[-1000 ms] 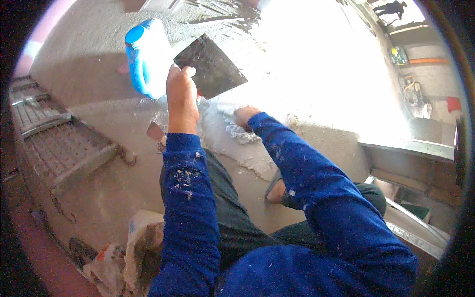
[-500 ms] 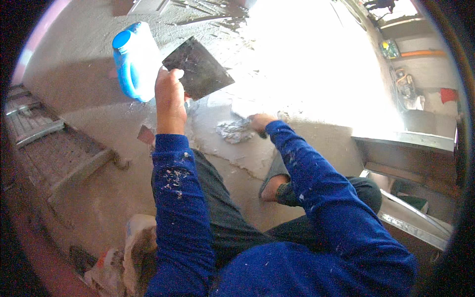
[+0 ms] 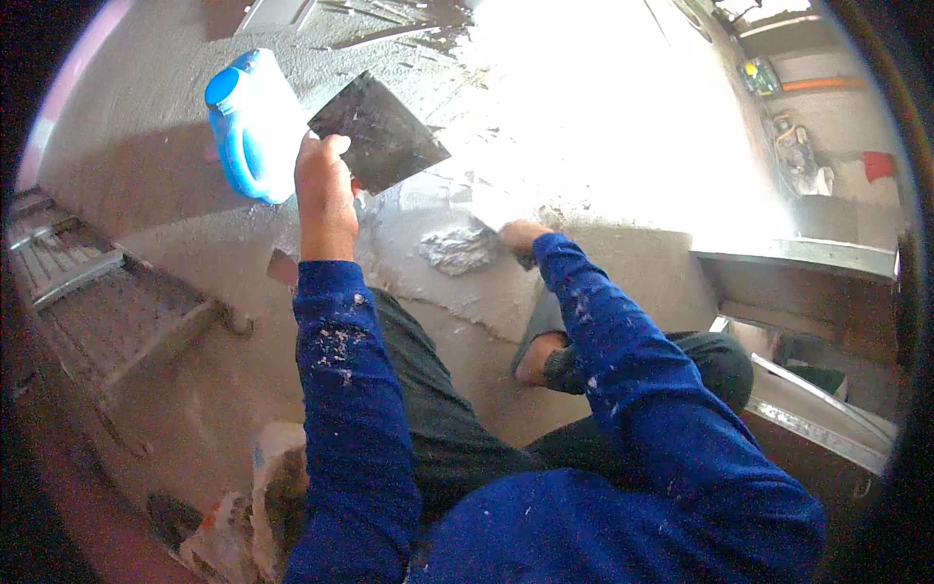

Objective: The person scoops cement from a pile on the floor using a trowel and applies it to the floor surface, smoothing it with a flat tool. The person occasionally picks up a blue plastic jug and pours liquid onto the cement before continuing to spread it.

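Note:
My left hand [image 3: 326,190] is closed around the edge of a dark, square flat plate like a plasterer's hawk [image 3: 381,136], its thumb on top. The plate is tilted above the floor, beside a white and blue jug [image 3: 268,127] with a handle and blue cap. My right hand [image 3: 525,239] is closed on a trowel [image 3: 488,206], whose pale blade is partly lost in glare. Just left of that hand, a lumpy heap of grey-white plaster [image 3: 457,251] lies on the floor, apart from the plate. Both blue sleeves carry dried splashes.
A ladder [image 3: 117,282] lies along the left. Near my left elbow stands a crumpled sack [image 3: 258,496]. A small reddish-brown flat piece [image 3: 282,268] lies by my left wrist. Metal-edged boards [image 3: 798,258] border the right. Bright sunlight washes out the floor ahead.
My left hand and the plate have shifted slightly left. My right hand has moved a little away from the plaster heap, which shows more fully now.

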Tool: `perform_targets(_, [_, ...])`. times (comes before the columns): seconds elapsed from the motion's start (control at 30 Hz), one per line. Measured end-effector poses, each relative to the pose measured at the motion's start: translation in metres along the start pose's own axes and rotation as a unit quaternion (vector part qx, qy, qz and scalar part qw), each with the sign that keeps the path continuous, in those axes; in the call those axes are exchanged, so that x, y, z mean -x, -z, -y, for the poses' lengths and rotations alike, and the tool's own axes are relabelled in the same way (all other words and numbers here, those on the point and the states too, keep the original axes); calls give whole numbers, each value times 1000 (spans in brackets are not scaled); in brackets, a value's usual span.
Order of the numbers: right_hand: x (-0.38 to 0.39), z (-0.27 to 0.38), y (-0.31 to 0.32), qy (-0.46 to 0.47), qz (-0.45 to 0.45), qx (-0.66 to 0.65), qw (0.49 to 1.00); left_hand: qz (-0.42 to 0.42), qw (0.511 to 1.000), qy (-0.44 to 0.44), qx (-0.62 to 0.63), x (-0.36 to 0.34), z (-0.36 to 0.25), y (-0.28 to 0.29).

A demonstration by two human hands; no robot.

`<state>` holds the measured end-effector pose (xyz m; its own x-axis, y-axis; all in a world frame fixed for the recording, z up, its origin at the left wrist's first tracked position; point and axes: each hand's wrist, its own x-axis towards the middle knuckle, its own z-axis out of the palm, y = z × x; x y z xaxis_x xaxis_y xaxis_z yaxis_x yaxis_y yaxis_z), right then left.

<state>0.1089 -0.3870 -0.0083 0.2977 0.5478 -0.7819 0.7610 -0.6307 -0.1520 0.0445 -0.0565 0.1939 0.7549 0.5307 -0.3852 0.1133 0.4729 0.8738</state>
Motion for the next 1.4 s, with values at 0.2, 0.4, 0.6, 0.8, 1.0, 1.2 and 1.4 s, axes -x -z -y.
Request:
perform_targets(0.2, [56, 12, -43, -13, 18, -532, 846, -10, 1000, -10, -23, -5, 3, 7])
perform_targets(0.4, [16, 61, -4, -151, 42, -958, 239, 6, 1000, -12, -14, -6, 5, 8])
perform_targets(0.6, [-2, 64, 43, -105, 21, -973, 202, 7, 1000, 7, -12, 1, 3, 0])
perform_targets(0.8, [7, 56, 50, -105, -15, -989, 100, -1, 1000, 14, -26, 2, 3, 0])
perform_targets(1.0, [75, 83, -13, -23, 21, -999, -6, 9, 1000, -2, -5, 4, -2, 11])
perform_targets(1.2, [76, 63, -7, -135, 31, -990, 25, -12, 1000, -2, -8, 6, -12, 18])
perform_targets(1.4, [-3, 47, 62, -81, 64, -993, 62, -7, 1000, -5, -29, 8, -13, 19])
